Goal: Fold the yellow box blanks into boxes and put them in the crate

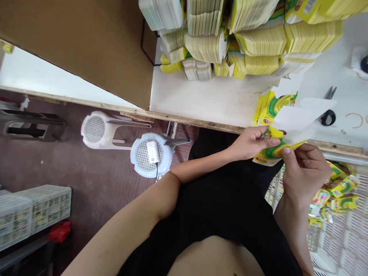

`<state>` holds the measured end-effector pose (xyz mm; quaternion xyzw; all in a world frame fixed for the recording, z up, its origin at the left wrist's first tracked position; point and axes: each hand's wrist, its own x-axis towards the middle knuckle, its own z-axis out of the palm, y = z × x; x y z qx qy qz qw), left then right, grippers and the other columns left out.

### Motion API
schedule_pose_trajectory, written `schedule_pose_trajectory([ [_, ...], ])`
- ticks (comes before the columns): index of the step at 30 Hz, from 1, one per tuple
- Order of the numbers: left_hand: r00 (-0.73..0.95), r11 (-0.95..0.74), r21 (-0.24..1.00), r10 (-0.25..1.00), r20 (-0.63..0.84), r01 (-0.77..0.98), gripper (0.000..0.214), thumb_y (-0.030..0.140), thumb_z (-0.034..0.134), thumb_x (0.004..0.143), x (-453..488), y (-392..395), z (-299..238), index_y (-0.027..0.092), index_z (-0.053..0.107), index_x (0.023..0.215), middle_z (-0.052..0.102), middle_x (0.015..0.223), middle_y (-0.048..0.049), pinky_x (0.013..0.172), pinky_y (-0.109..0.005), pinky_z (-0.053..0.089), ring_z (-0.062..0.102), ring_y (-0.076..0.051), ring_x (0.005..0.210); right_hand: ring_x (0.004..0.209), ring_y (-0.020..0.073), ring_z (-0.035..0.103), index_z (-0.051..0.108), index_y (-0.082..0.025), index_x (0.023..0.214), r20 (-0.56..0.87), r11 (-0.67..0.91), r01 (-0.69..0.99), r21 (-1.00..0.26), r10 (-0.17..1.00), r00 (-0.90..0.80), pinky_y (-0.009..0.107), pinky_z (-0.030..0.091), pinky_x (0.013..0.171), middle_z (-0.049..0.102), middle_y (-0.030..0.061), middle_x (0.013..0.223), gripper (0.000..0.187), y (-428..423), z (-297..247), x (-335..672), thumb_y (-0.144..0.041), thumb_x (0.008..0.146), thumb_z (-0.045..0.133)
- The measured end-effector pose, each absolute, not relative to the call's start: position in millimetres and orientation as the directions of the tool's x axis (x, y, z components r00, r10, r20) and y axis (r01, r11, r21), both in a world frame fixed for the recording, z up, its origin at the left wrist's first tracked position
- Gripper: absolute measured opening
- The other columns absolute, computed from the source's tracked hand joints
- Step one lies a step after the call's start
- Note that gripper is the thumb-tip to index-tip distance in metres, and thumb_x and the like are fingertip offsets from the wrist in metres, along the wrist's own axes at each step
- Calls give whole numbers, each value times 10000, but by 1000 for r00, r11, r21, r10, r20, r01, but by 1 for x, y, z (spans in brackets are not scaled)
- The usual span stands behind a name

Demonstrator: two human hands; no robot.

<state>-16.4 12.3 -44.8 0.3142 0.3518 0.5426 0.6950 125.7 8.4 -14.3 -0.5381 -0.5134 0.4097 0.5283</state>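
Note:
A yellow and green printed carton (271, 152) is between my two hands, just off the table's front edge. My left hand (249, 143) pinches its left side, thumb on the printed face. My right hand (307, 168) grips the right edge between thumb and curled fingers. A white card flap (294, 119) stands up behind it; I cannot tell whether it belongs to the held carton. Beyond my left hand, more yellow and green cartons (270, 107) lie on the white table (198, 97).
Stacks of flat cartons (205, 48) line the table's far side, beside a large cardboard box (86, 46). Scissors (328, 115) lie to the right. A white crate (345, 230) below holds yellow packs (343, 188). At left are stools (138, 157), one bearing a white device (153, 151).

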Motion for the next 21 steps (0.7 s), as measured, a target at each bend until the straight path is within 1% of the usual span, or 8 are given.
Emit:
schedule_pose_trajectory([
  [3, 60, 165, 870, 986, -154, -464, 619, 585, 785, 805, -10, 11, -43, 142, 690, 1227, 724, 1251, -116, 1100, -442, 504, 632, -313, 1268, 587, 133, 620, 717, -165, 774, 90, 52, 194, -980, 978, 190, 256, 539, 578, 712, 21, 696, 283, 9, -18, 124, -378, 724, 896],
  [5, 19, 141, 906, 989, -145, -398, 685, 500, 778, 841, -9, 10, -41, 149, 576, 1393, 715, 1263, -138, 1049, -395, 529, 671, -294, 1199, 551, 120, 582, 685, -165, 753, 101, 53, 213, -976, 969, 224, 245, 500, 539, 677, 7, 658, 292, 11, -20, 125, -374, 729, 887],
  [8, 30, 109, 954, 994, -105, -279, 784, 398, 739, 880, -13, 7, -36, 186, 390, 1549, 656, 1375, -168, 960, -339, 546, 703, -253, 1093, 610, 120, 630, 682, -171, 921, 142, 106, 158, -982, 961, 238, 228, 503, 575, 697, 5, 747, 349, 16, -23, 129, -330, 700, 901],
  [12, 128, -76, 963, 985, 112, -257, 674, 352, 656, 935, -27, 8, -26, 189, 419, 1545, 403, 1642, -151, 1010, -362, 519, 617, -309, 1286, 796, 136, 698, 658, -241, 1238, 221, 212, 84, -974, 968, 120, 243, 524, 661, 730, 34, 1041, 625, 21, -24, 137, -261, 663, 904],
  [15, 223, -99, 949, 960, 171, -298, 593, 347, 678, 930, -36, 11, -23, 206, 513, 1482, 403, 1651, -126, 1099, -406, 479, 544, -348, 1397, 822, 142, 677, 685, -285, 1292, 237, 232, 93, -968, 971, 43, 242, 495, 621, 709, 50, 1147, 668, 19, -21, 142, -259, 664, 910],
  [17, 266, -62, 944, 951, 154, -324, 533, 377, 710, 909, -41, 13, -26, 203, 591, 1399, 496, 1576, -134, 1125, -423, 463, 556, -341, 1389, 657, 117, 617, 724, -270, 1266, 199, 196, 132, -972, 980, 9, 234, 431, 530, 722, 44, 1022, 585, 17, -18, 144, -309, 709, 899],
  [19, 307, -2, 938, 945, 115, -346, 535, 432, 758, 867, -43, 14, -30, 190, 633, 1328, 585, 1458, -149, 1100, -431, 486, 611, -322, 1314, 502, 88, 502, 784, -232, 1152, 160, 159, 177, -971, 987, -13, 242, 351, 460, 710, 27, 847, 399, 16, -13, 146, -384, 789, 848],
  [21, 341, 70, 935, 938, 57, -348, 585, 484, 806, 811, -44, 13, -35, 182, 644, 1285, 636, 1343, -144, 1043, -433, 524, 661, -301, 1210, 466, 93, 458, 818, -212, 1010, 147, 152, 210, -966, 988, -39, 262, 327, 452, 696, 22, 753, 273, 18, -8, 147, -435, 855, 786],
])
